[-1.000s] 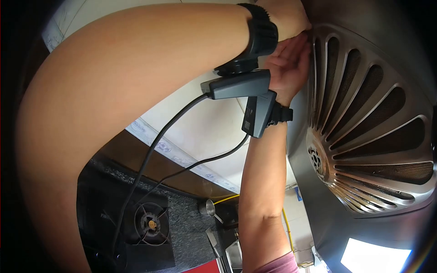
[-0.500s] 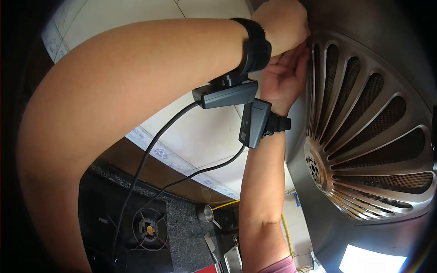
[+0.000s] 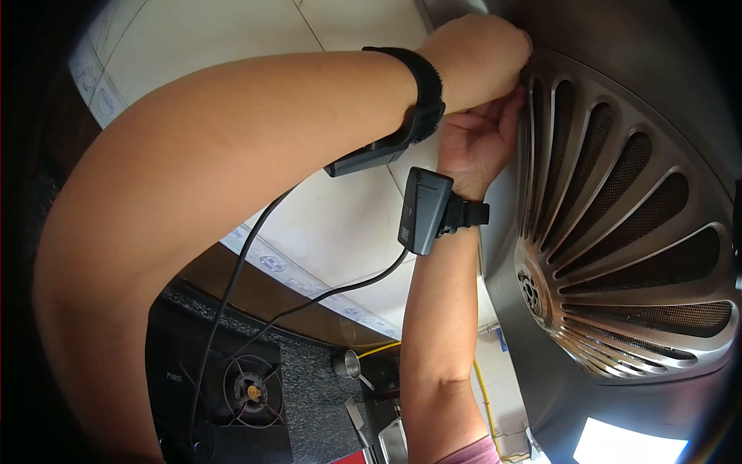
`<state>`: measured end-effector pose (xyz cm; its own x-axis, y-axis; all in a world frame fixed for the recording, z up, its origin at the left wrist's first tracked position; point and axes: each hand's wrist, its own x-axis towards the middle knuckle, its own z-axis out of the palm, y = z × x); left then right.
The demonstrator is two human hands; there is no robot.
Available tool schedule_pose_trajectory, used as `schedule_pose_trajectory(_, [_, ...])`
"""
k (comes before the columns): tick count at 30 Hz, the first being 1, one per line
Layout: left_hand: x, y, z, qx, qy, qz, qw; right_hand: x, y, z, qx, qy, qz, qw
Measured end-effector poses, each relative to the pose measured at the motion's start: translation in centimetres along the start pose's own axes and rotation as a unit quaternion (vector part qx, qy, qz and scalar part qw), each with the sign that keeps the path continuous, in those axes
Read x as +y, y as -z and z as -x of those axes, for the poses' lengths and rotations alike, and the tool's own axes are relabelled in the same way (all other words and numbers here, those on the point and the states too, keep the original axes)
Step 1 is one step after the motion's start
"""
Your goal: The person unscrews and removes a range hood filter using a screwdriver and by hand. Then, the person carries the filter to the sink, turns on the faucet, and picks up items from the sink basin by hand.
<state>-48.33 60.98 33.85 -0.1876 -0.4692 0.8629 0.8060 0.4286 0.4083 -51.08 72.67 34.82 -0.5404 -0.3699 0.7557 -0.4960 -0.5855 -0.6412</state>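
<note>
My left hand [image 3: 483, 58] is closed at the upper edge of a metal range hood's slotted grille [image 3: 610, 201]. Its fingertips are turned away, so whatever they grip is hidden. Just below it, my right hand [image 3: 475, 147] shows its palm, its fingers bent up beside the grille edge. The left hand partly covers those fingers, and I cannot make out what lies between them. Both wrists carry black straps with cabled boxes; the right box [image 3: 425, 210] shows fully, the left box [image 3: 367, 161] sits partly behind the forearm.
Below at left is a black gas stove [image 3: 251, 390] with a round burner. A small metal pot [image 3: 346, 363] and a cleaver-like blade [image 3: 354, 414] lie on the speckled counter [image 3: 313, 394]. White wall tiles [image 3: 348, 224] rise behind the arms. A bright light [image 3: 630, 442] shines at lower right.
My left hand has shifted slightly down and its wrist has turned, carrying its box further behind the forearm. My right hand has moved slightly left. The grille looks unchanged.
</note>
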Motion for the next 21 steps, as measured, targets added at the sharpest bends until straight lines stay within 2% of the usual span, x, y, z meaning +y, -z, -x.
schedule_pose_trajectory(4, [-0.1, -0.6, 0.2, 0.039, -0.058, -0.029, 0.997, 0.0, -1.1, 0.1, 0.047, 0.010, 0.036, 0.998])
schedule_pose_trajectory(6, [0.0, -0.5, 0.0, 0.029, -0.044, -0.043, 0.998, -0.2, 0.0, -0.2, -0.025, -0.011, 0.001, 1.000])
schedule_pose_trajectory(10, [0.4, -0.2, 0.0, 0.034, -0.054, -0.027, 0.998, -0.4, 0.3, -0.3, -0.041, -0.021, 0.012, 0.999])
schedule_pose_trajectory(13, [0.4, 0.0, 0.1, -0.012, 0.000, -0.024, 1.000, -0.1, 0.1, -0.2, -0.027, -0.012, 0.025, 0.999])
schedule_pose_trajectory(16, [-0.8, 0.0, 0.2, 0.036, -0.031, 0.037, 0.998, 0.0, -0.4, 0.0, 0.009, 0.020, 0.011, 1.000])
schedule_pose_trajectory(18, [-0.6, 0.8, 0.7, 0.091, -0.018, 0.186, 0.978, 0.0, -0.6, 0.1, 0.004, 0.038, 0.034, 0.999])
schedule_pose_trajectory(19, [-0.8, 0.9, 0.8, 0.092, -0.016, 0.183, 0.979, 0.1, -0.7, 0.0, 0.003, 0.035, 0.032, 0.999])
schedule_pose_trajectory(21, [-1.1, 0.8, 1.2, 0.065, 0.014, 0.267, 0.961, 0.1, -0.7, 0.1, 0.013, 0.051, 0.056, 0.997])
